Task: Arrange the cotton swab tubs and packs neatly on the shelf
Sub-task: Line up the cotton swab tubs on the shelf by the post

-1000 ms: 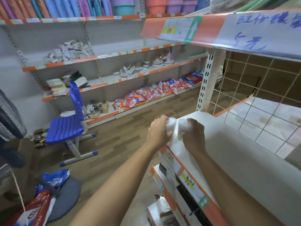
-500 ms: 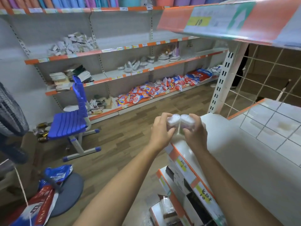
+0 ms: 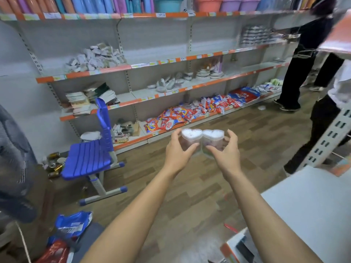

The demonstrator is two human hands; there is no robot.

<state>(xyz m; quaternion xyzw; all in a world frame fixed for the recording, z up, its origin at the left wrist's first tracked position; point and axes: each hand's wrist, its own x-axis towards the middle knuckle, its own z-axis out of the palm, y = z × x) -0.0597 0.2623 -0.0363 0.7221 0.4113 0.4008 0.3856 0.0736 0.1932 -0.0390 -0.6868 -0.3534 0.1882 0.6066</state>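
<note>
Two clear heart-shaped cotton swab tubs are held side by side in the air over the wooden aisle floor, their lids touching. My left hand [image 3: 177, 150] grips the left tub [image 3: 190, 136], and my right hand [image 3: 226, 151] grips the right tub [image 3: 212, 136]. White swab tips show through both lids. The white shelf [image 3: 307, 209] that I stand at lies at the lower right, away from the tubs.
A blue chair [image 3: 91, 154] stands on the floor to the left. The far wall shelving [image 3: 133, 66] holds packets, dishes and detergent bags [image 3: 190, 114]. Two persons stand at the right [image 3: 307, 69]. Bags lie on the floor at the lower left [image 3: 70, 226].
Both hands lifted the two tubs off the white shelf's corner and carried them out over the aisle. The view swung left, away from the shelf.
</note>
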